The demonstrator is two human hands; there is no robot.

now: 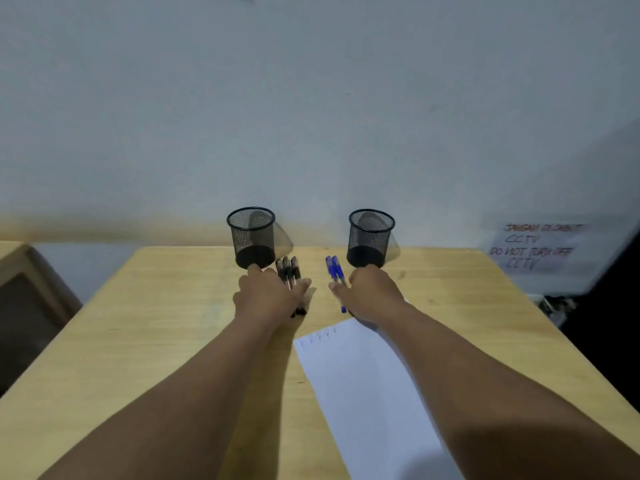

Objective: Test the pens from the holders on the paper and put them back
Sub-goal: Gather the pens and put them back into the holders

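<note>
Two black mesh pen holders stand upright at the far edge of the wooden table: the left holder (252, 237) and the right holder (370, 238); both look empty. My left hand (268, 292) is closed around three black pens (288, 270) just in front of the left holder. My right hand (372, 292) grips blue pens (335, 270) in front of the right holder, one blue tip poking out below the hand. A white sheet of paper (367, 393) lies on the table near me, with several small pen marks along its far edge.
The table (156, 323) stands against a pale wall. A handwritten CCTV notice (536, 245) hangs at the right. A chair or cabinet edge (31, 292) sits off the table's left side; dark clutter lies beyond the right edge.
</note>
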